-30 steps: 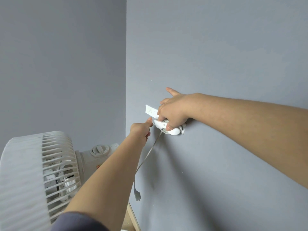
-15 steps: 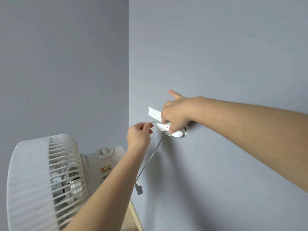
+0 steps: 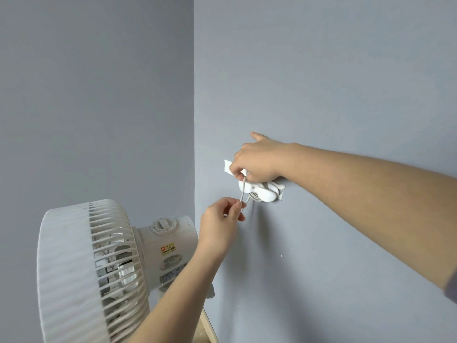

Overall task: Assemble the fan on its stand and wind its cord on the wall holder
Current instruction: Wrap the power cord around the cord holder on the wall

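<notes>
- Nearest us, lower left: one white fan [image 3: 86, 268], its ribbed grille facing left. The motor housing behind it carries one round dial [image 3: 162, 224] on top and one red-and-yellow sticker [image 3: 169, 248] on the side.
- Below the fan we see one pale wooden edge [image 3: 207, 325]; what it belongs to we cannot tell.
- Left hand [image 3: 220, 226]: raised in front of the wall, thumb and fingertips closed in a pinch on the cord [image 3: 243, 191].
- We count one cord, thin and white-grey. Two strands rise from the left-hand pinch to the holder, close together.
- We count one wall holder [image 3: 262, 193], white and rounded, fixed to the right-hand grey wall [image 3: 321, 82]. Cord loops are wound around it.
- Right hand [image 3: 259, 162]: directly over the holder, fingers curled down and pinching the upper strand at the holder's top. One digit points straight up along the wall.
- One small white plate [image 3: 227, 167] sits on the wall just left of that hand.
</notes>
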